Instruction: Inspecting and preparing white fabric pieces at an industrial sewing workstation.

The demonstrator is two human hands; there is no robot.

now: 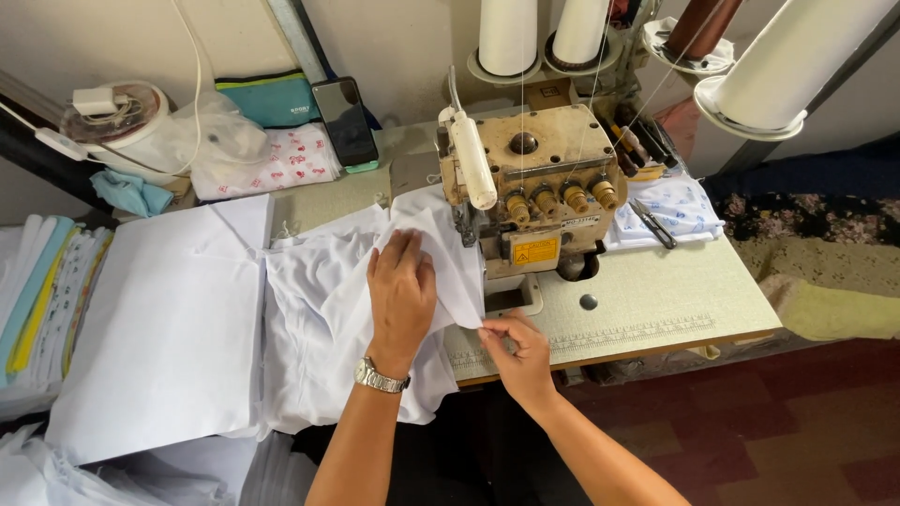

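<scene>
A piece of white fabric (323,319) lies bunched on the sewing table, in front of a worn beige overlock sewing machine (530,187). My left hand (401,295), with a metal wristwatch, presses flat on the fabric just left of the machine's needle area. My right hand (516,342) pinches the fabric's corner edge at the table's front, below the machine. Thin threads run down from white thread cones (507,36) to the machine.
A flat stack of white cloth pieces (159,328) lies left. Folded cloths (42,300) sit at far left. A black phone (345,120), a plastic bag and a white container stand at the back. Snips (653,225) rest on patterned cloth right of the machine. Table edge (656,342) at right.
</scene>
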